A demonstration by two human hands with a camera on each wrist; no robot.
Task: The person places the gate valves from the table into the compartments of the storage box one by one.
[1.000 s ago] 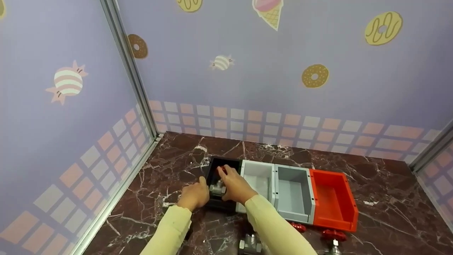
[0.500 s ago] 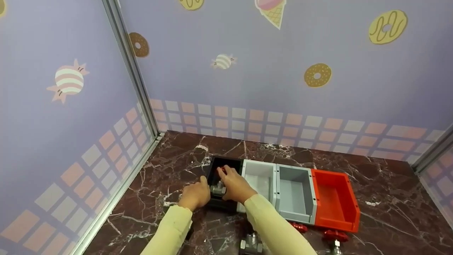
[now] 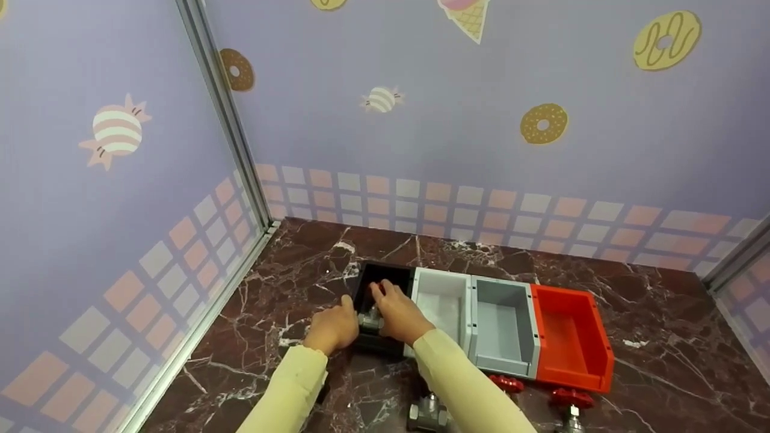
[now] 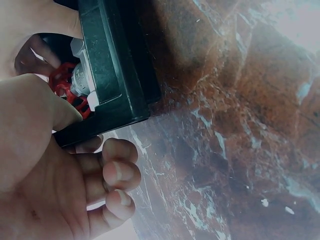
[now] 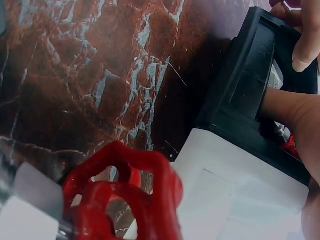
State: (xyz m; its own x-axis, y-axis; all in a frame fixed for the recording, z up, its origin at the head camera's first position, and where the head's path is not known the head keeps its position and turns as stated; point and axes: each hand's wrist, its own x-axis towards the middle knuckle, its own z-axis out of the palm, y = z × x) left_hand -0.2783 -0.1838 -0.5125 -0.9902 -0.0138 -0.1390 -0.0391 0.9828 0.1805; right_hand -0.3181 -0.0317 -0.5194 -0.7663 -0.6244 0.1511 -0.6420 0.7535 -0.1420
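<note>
My right hand (image 3: 400,313) reaches into the black bin (image 3: 379,346) at the left end of a row and holds a metal valve (image 3: 371,322) with a red handwheel (image 4: 61,84). Most of the valve sits behind the fingers and the bin wall. At the bin's left side, my left hand (image 3: 332,328) pinches the wall, thumb over the rim and the other fingers curled outside, as the left wrist view shows.
A white bin (image 3: 438,304), a grey bin (image 3: 499,331) and an orange-red bin (image 3: 562,343) continue the row rightward. In front lie more valves, one metal body (image 3: 428,414) by my right forearm and red handwheels (image 3: 571,397) farther right. Patterned walls (image 3: 469,144) enclose the marble tabletop.
Both hands keep almost the same position on the bin and valve. The head view has shifted slightly, so the scene sits a little differently in the picture.
</note>
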